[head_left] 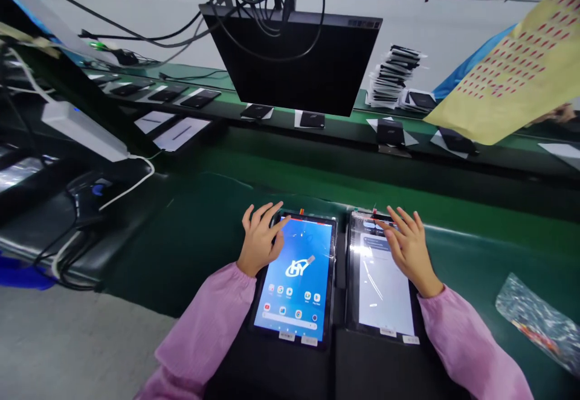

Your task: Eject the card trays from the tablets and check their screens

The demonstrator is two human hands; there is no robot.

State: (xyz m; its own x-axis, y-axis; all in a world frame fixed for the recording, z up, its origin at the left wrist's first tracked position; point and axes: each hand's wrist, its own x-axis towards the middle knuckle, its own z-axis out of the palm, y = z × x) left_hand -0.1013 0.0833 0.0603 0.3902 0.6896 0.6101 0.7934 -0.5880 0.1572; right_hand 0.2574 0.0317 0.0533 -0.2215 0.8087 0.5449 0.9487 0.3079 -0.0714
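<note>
Left hand (261, 238) and right hand (408, 248) over 2 lit tablets (294, 294) (385, 288)

Blue-screened tablet (294, 276): smooth, glossy face, glass-like. To its right: second tablet (383, 291), glossy, glare-streaked; farther right, clear plastic bag (539, 320), crinkled, shiny. To its left: pink sleeve (211, 318), soft matt cloth. Around it: counter (199, 231), smooth, low sheen. Beyond it: monitor (299, 64), smooth.

open green surface (312, 173) beyond the blue-screened tablet (303, 243); monitor (299, 67) and hanging cables (267, 10) obstruct above
</note>
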